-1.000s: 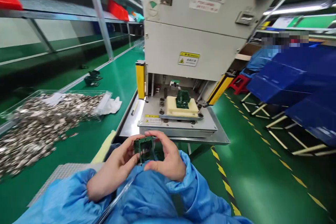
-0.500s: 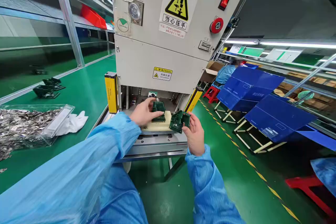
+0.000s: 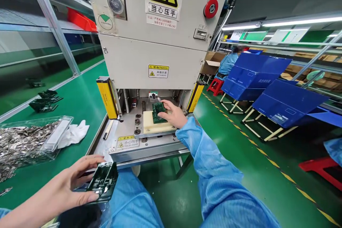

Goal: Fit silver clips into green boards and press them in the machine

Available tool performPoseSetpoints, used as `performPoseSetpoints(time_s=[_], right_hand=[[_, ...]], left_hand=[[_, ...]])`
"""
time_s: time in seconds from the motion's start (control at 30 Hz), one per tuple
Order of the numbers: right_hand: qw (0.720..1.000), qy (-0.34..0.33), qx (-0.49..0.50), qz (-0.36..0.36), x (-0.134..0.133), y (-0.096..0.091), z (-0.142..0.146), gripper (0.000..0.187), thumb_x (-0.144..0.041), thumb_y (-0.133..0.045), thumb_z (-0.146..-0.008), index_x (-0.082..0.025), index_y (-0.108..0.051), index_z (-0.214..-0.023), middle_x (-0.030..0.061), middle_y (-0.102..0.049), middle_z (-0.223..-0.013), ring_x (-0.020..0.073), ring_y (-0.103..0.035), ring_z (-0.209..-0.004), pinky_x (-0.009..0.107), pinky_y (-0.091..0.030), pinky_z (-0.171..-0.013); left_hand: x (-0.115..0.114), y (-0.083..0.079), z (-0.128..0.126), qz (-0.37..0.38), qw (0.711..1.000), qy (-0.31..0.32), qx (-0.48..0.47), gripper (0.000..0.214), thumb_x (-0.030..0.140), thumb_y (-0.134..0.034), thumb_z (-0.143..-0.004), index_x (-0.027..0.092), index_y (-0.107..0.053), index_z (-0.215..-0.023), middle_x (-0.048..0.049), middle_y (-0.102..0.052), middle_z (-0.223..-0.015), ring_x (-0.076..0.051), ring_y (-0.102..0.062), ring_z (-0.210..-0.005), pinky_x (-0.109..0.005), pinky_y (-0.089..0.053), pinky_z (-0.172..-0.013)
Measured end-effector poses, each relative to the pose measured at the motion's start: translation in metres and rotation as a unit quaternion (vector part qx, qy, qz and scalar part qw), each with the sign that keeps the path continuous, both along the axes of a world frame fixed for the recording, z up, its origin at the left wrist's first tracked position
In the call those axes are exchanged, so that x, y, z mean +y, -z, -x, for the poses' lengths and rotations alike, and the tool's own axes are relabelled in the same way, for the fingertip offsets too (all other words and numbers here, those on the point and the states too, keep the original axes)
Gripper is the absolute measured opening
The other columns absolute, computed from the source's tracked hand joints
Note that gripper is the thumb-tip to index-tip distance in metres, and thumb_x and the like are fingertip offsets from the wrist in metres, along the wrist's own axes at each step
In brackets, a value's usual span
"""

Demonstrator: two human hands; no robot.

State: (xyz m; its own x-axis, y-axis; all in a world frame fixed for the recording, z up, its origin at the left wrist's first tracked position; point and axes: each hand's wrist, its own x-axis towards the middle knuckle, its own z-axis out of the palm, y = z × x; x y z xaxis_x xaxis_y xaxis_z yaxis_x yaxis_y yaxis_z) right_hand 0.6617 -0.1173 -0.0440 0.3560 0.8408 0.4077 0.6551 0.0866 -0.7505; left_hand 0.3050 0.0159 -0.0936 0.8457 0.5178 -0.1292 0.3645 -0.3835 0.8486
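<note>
R hand [image 3: 172, 113] under press [image 3: 149, 64], fingers on green board [image 3: 159, 112] atop cream jig block [image 3: 157, 124], grip unclear; L hand [image 3: 61, 187] fingers clamped second board [image 3: 103, 181]. Risk: press cycled, crushed R hand.

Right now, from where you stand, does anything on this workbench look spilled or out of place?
A loose metal piece lies on the green bench, outside the clear plastic tray that holds the rest, so it looks spilled.

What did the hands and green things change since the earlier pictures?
The left hand pulled back toward the lap, now holding a green board, seemingly lifted from the press. The right hand moved in and rests on another green board on the cream block. The press stayed put.
</note>
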Motion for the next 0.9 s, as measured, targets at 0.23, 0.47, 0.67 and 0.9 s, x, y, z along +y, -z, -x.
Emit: performPoseSetpoints(time_s=[0.23,0.47,0.67,0.9], right_hand=[[0.962,0.258,-0.064,-0.069,-0.073,0.043,0.000,0.060,-0.060,-0.044,-0.085,-0.019,-0.052,-0.127,0.0124,-0.050,-0.137,0.0274,-0.039,-0.131,0.047,-0.027,-0.111],[0.874,0.402,0.259,-0.079,-0.147,0.138,-0.021,0.066,-0.074,-0.052,-0.068,-0.019,-0.058,-0.102,0.0106,-0.063,-0.110,0.0291,-0.061,-0.101,0.042,-0.053,-0.082],[0.839,0.471,0.255,-0.093,-0.136,0.147,-0.043,0.063,-0.078,-0.053,-0.062,-0.021,-0.057,-0.087,0.0072,-0.064,-0.090,0.0304,-0.061,-0.094,0.046,-0.052,-0.080],[0.832,0.474,0.264,-0.119,-0.132,0.141,-0.044,0.070,-0.082,-0.053,-0.054,-0.019,-0.058,-0.083,0.0059,-0.061,-0.082,0.0282,-0.061,-0.085,0.048,-0.051,-0.081]], left_hand=[[0.000,-0.001,-0.018,0.079,0.994,0.074,0.032,0.078,0.053,-0.077,-0.059,0.025,-0.052,-0.127,-0.0080,-0.025,-0.154,-0.033,-0.031,-0.138,-0.038,-0.029,-0.113],[0.005,0.005,-0.025,0.071,0.995,0.069,-0.013,0.078,0.048,-0.081,-0.054,0.024,-0.053,-0.123,-0.0089,-0.036,-0.149,-0.032,-0.032,-0.137,-0.042,-0.029,-0.112],[0.020,-0.002,-0.026,0.061,0.995,0.073,-0.025,0.072,0.039,-0.083,-0.050,0.023,-0.060,-0.115,-0.0055,-0.060,-0.126,-0.033,-0.046,-0.124,-0.042,-0.028,-0.110],[0.034,0.008,-0.044,0.114,0.989,0.097,-0.023,0.077,0.043,-0.086,-0.040,0.022,-0.062,-0.111,-0.0048,-0.060,-0.121,-0.030,-0.043,-0.126,-0.036,-0.029,-0.108]])
